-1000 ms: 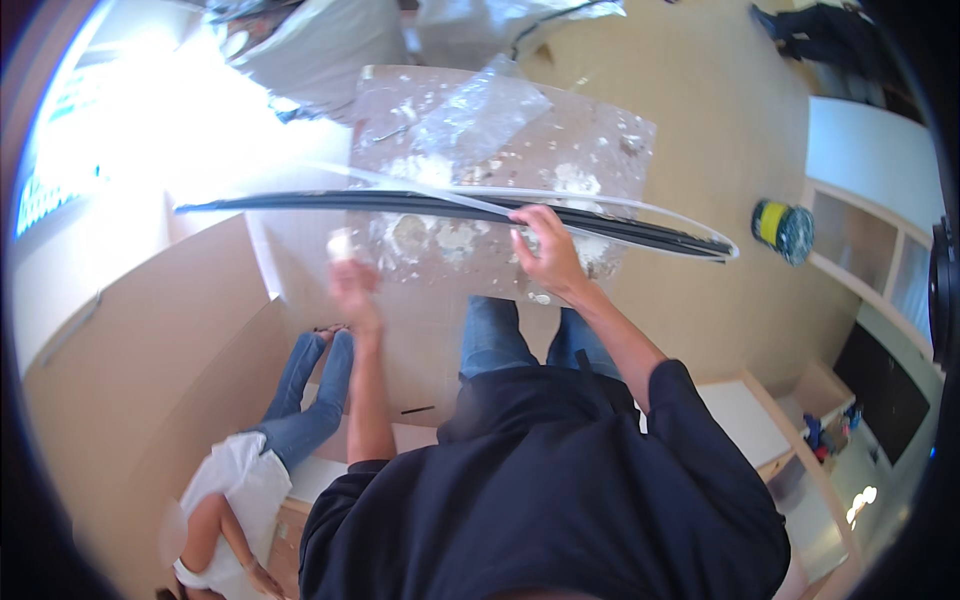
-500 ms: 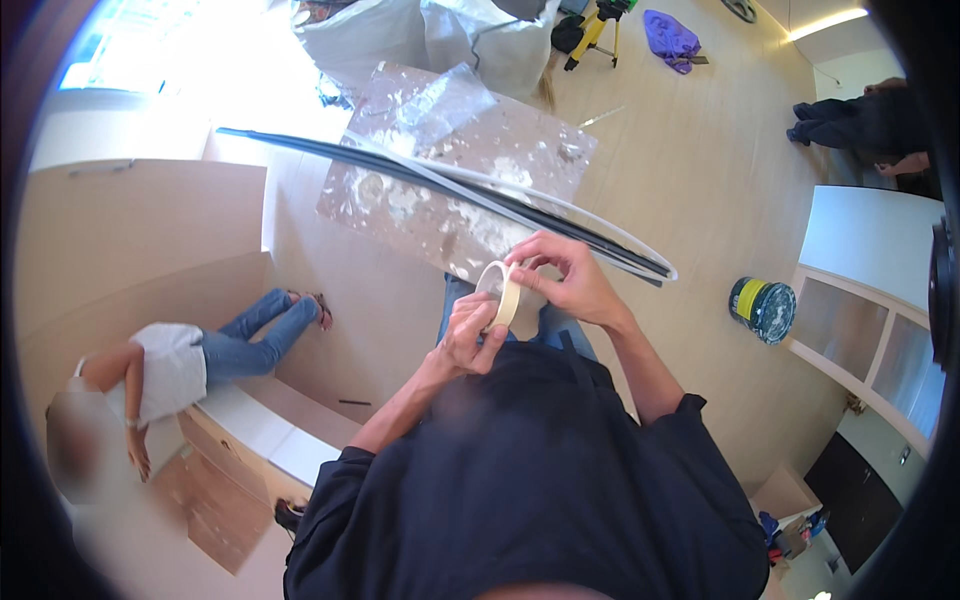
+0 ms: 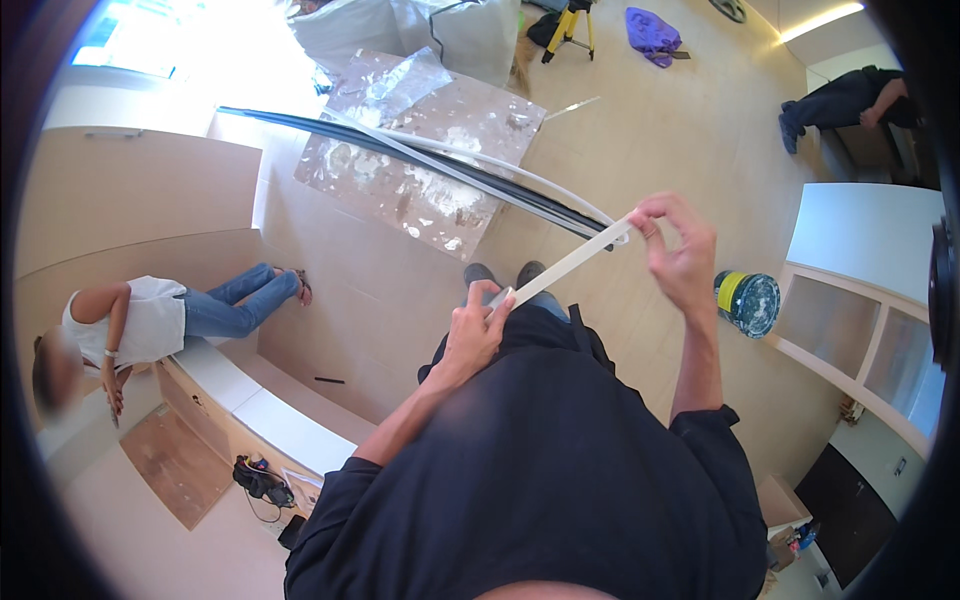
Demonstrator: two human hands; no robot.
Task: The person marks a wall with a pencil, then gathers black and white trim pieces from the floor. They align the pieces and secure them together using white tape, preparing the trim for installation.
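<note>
A strip of cream masking tape (image 3: 572,262) stretches taut between my two hands, slanting up to the right. My left hand (image 3: 474,335) is closed around the tape roll, whose body is mostly hidden by the fingers. Higher and farther right, my right hand (image 3: 683,252) pinches the strip's free end between thumb and fingers. Just beyond that end lies a bundle of long dark and white strips (image 3: 450,170), resting across a paint-splattered board (image 3: 410,225) on the floor.
A dark paint bucket (image 3: 748,303) with a yellow band stands to my right, beside a cabinet (image 3: 860,240). At left, a person (image 3: 150,320) sits by low white-topped cabinetry (image 3: 255,425). Another person (image 3: 850,100) is at far right. A yellow tripod (image 3: 572,30) and purple bag (image 3: 652,38) lie ahead.
My right hand has moved up and right from the roll, drawing out a length of tape. My left hand keeps the roll near my body. The view has shifted slightly.
</note>
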